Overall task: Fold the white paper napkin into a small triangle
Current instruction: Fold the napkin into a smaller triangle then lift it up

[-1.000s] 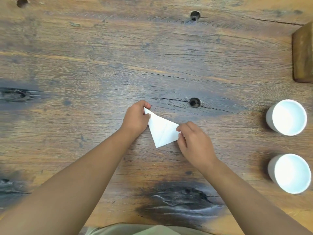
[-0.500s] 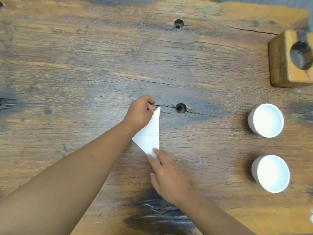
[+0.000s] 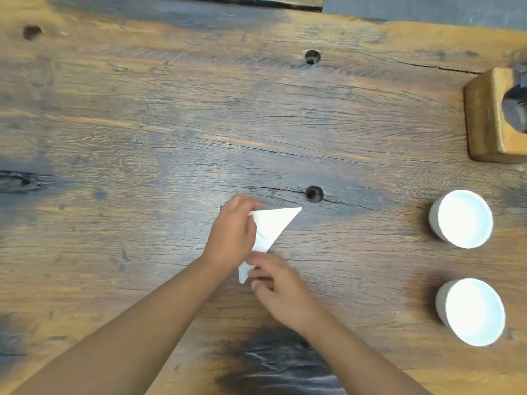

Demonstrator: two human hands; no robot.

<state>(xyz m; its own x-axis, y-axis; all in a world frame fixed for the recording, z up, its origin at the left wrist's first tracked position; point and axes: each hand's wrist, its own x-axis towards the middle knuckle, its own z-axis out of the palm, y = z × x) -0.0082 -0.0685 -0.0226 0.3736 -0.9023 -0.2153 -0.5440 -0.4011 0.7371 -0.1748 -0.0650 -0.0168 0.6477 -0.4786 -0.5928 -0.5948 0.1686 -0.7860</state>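
The white napkin (image 3: 273, 226), folded to a triangle, is at the middle of the table (image 3: 142, 124). The left hand (image 3: 231, 232) pinches its upper corner, the right hand (image 3: 281, 286) its lower tip, probably to join them.

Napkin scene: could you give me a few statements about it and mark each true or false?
1. The left hand and the right hand both touch the white napkin. True.
2. The wooden block sits beside the left hand. False: it is at the far right edge.
3. Two white cups stand on the right. True.
4. The white napkin lies inside a cup. False: it is over the wooden table, apart from both cups.
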